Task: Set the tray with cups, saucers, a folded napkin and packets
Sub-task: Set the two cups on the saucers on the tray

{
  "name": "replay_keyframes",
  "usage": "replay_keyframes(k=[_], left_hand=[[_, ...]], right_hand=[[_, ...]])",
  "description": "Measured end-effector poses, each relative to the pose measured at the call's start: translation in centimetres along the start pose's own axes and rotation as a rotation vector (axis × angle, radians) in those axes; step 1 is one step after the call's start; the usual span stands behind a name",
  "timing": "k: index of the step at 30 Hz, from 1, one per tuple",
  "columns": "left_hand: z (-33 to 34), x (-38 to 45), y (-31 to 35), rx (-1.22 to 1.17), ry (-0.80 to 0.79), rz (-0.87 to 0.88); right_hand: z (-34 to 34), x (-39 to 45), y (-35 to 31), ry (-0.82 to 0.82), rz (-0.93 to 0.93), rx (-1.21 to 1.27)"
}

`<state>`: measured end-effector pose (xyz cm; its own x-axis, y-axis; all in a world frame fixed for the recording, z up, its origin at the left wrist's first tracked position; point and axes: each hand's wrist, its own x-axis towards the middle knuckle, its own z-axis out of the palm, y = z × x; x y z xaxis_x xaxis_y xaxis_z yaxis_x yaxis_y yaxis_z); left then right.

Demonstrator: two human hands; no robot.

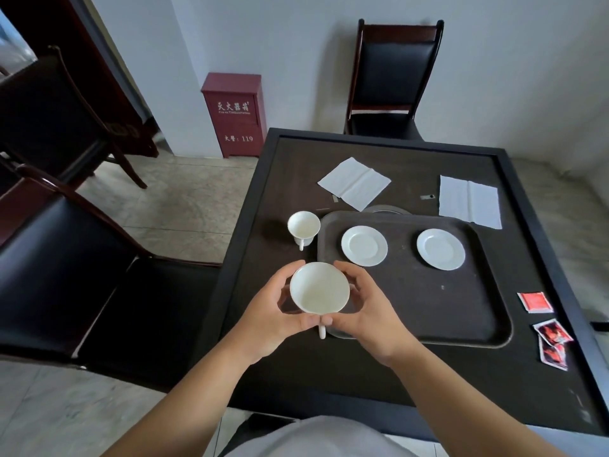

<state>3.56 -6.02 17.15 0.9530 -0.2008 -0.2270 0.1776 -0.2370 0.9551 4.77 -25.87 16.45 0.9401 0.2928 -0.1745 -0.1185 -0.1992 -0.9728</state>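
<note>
Head view. Above the near-left corner of the tray (pixel 412 298), both hands are cradling a white cup (pixel 319 288): the left hand (pixel 270 319) is wrapping it from 9 o'clock, the right hand (pixel 369 319) from 3 o'clock, with fingers (pixel 344 270) curled around the rim and the thumbs meeting beside the cup's handle at 6 o'clock. The cup is sitting upright, mouth facing the camera. A second cup (pixel 304 225) is standing on the dark desk (pixel 362 374) just beyond the tray's left edge, at 11 o'clock from the held cup. Two white saucers are lying on the tray, a left saucer (pixel 364 246) and a right saucer (pixel 441 249), well apart from each other. Two napkins are lying flat on the desk beyond the tray, a left napkin (pixel 355 183) at 12 o'clock and a right napkin (pixel 469 202) at 1 o'clock. Off the tray at 3 o'clock, a red packet (pixel 535 302) and two printed packets (pixel 554 344) are resting on the desk.
</note>
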Motion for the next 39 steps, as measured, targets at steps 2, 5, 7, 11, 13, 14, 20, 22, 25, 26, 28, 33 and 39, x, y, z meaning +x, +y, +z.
replay_keyframes(k=[2, 5, 7, 11, 13, 14, 20, 22, 25, 26, 28, 33, 39], left_hand=[[1.5, -0.9, 0.2, -0.024, 0.005, -0.005], [3.5, -2.1, 0.4, -0.036, 0.024, -0.008], [4.7, -2.8, 0.2, -0.039, 0.036, -0.012], [6.8, -3.9, -0.5, -0.1, 0.06, -0.016], [7.9, -4.2, -0.7, -0.119, 0.065, -0.018], [8.4, -4.2, -0.8, -0.121, 0.065, -0.021], [10.1, -3.2, -0.5, -0.068, 0.019, -0.016], [10.4, -2.5, -0.4, -0.063, -0.013, 0.001], [10.8, -0.9, -0.2, -0.057, -0.08, 0.018], [11.0, -0.2, 0.0, -0.044, -0.108, 0.024], [11.5, 0.9, 0.3, -0.022, -0.165, 0.038], [13.3, 3.7, 0.5, -0.034, -0.286, 0.095], [15.9, 6.2, 0.9, 0.002, -0.348, 0.107]], right_hand=[[-0.7, -1.2, 0.5, 0.004, -0.019, 0.022], [-1.8, -2.8, 1.4, -0.001, -0.051, 0.033], [-2.3, -3.7, 2.0, -0.012, -0.052, 0.037], [-3.3, -5.2, 3.1, -0.035, -0.043, 0.086], [-3.9, -5.9, 3.5, -0.043, -0.037, 0.091], [-4.2, -6.2, 3.7, -0.039, -0.033, 0.084], [-6.0, -7.4, 4.3, 0.023, -0.017, 0.073], [-6.5, -7.5, 4.3, 0.05, -0.009, 0.086], [-7.1, -7.8, 4.2, 0.121, 0.026, 0.106], [-7.3, -7.9, 4.3, 0.156, 0.039, 0.104], [-7.9, -8.3, 4.2, 0.225, 0.063, 0.093], [-9.7, -9.1, 4.4, 0.375, 0.075, 0.092], [-12.1, -9.8, 5.5, 0.428, 0.112, 0.091]])
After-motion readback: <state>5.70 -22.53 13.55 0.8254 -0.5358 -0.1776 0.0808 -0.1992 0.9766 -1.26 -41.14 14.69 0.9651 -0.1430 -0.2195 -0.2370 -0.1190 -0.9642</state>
